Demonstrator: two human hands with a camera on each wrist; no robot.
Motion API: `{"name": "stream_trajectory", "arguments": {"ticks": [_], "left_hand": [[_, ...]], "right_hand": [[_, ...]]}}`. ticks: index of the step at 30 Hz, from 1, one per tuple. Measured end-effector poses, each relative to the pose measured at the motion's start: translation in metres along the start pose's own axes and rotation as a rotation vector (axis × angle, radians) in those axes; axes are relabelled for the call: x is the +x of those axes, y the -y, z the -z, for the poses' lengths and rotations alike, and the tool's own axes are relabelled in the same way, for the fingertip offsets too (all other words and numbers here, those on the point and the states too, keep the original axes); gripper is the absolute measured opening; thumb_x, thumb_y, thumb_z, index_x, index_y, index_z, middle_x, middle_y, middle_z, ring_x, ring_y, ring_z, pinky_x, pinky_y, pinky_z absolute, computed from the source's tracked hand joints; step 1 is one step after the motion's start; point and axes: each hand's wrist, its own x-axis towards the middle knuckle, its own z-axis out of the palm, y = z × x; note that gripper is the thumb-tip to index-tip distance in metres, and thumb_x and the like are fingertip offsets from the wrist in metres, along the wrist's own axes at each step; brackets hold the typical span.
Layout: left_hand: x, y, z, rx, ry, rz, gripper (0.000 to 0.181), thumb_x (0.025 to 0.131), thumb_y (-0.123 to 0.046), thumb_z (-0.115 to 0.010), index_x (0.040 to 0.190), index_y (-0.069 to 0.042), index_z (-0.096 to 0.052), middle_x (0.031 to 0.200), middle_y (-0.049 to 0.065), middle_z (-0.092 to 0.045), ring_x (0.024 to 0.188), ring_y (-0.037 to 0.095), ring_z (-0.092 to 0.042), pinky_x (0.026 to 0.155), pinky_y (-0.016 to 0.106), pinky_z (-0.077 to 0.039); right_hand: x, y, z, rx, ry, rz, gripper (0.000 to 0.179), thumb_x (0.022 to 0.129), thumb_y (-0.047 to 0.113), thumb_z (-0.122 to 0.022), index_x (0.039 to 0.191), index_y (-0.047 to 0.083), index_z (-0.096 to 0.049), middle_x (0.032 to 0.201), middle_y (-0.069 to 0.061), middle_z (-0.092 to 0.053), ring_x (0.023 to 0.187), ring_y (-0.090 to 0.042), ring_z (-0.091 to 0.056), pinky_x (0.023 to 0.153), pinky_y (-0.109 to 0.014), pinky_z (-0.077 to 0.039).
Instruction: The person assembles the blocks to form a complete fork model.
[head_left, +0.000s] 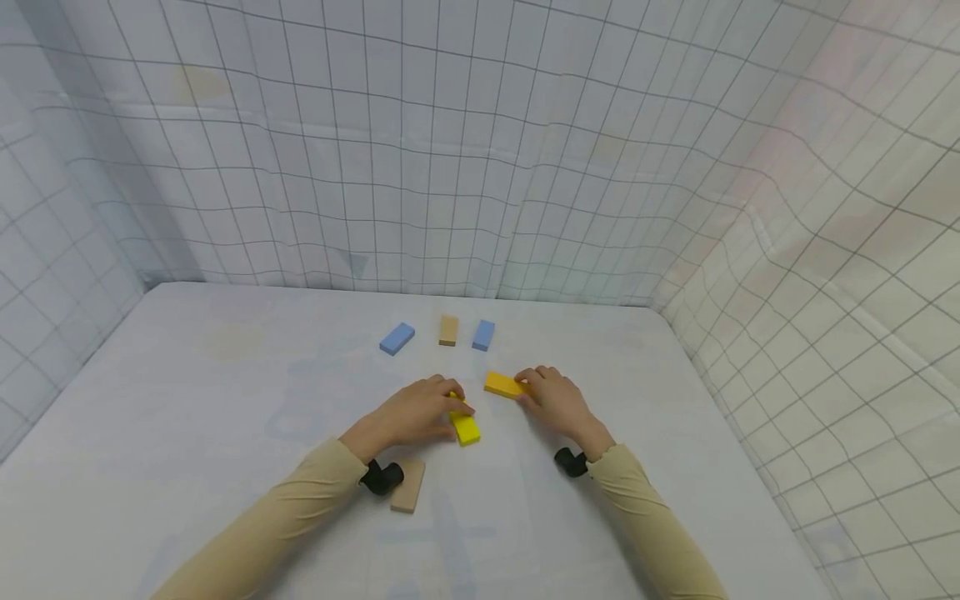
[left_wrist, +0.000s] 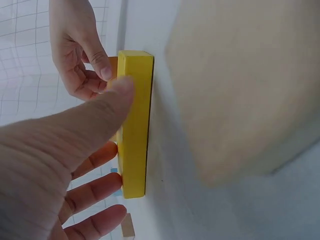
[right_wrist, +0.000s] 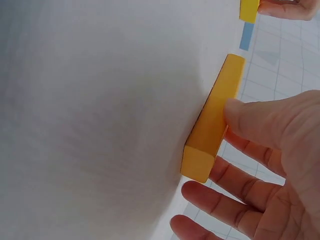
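On the white-covered table, my left hand [head_left: 418,411] pinches a bright yellow block [head_left: 467,429] from above, thumb on the near side and fingertips along the other. The left wrist view shows that yellow block [left_wrist: 136,125] with the thumb over its face. To the right, my right hand [head_left: 558,404] pinches the right end of an orange-yellow block [head_left: 502,385]. In the right wrist view, the thumb lies against the orange-yellow block [right_wrist: 212,120] and the fingers reach behind it. A small gap separates the two blocks.
A pale wooden block [head_left: 408,486] lies under the left wrist, partly hidden by a black wrist camera [head_left: 383,478]. Farther back stand a blue block [head_left: 397,338], a tan block [head_left: 448,330] and another blue block [head_left: 483,335]. Gridded white curtains [head_left: 420,167] enclose the table.
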Motion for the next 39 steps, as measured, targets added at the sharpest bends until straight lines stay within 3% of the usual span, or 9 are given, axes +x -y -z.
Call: {"name": "stream_trajectory", "arguments": {"ticks": [15, 29, 39], "left_hand": [[-0.01, 0.007, -0.002, -0.023, -0.083, 0.018, 0.029, 0.082, -0.029, -0.075, 0.108, -0.016, -0.071, 0.106, 0.003, -0.055, 0.094, 0.02, -0.049, 0.08, 0.035, -0.042], [-0.018, 0.01, 0.004, -0.033, -0.065, 0.058, 0.026, 0.084, -0.026, -0.073, 0.106, -0.013, -0.067, 0.115, 0.004, -0.061, 0.108, 0.025, -0.052, 0.091, 0.043, -0.041], [-0.024, 0.013, 0.007, -0.11, -0.055, 0.131, 0.026, 0.082, -0.026, -0.076, 0.1, -0.015, -0.061, 0.102, -0.001, -0.063, 0.094, 0.021, -0.054, 0.087, 0.042, -0.041]], "right_hand": [[-0.001, 0.004, 0.004, 0.025, 0.04, -0.073, 0.033, 0.09, 0.024, -0.067, 0.119, 0.006, -0.063, 0.102, -0.007, -0.056, 0.085, -0.018, -0.05, 0.073, -0.032, -0.046], [-0.002, 0.007, 0.009, 0.112, 0.027, -0.09, 0.028, 0.085, 0.022, -0.073, 0.108, 0.011, -0.062, 0.098, -0.004, -0.058, 0.078, -0.017, -0.055, 0.068, -0.032, -0.048], [-0.001, 0.008, 0.007, 0.134, 0.007, -0.113, 0.024, 0.081, 0.02, -0.077, 0.1, 0.014, -0.064, 0.094, -0.002, -0.063, 0.078, -0.016, -0.057, 0.068, -0.033, -0.048]]}}
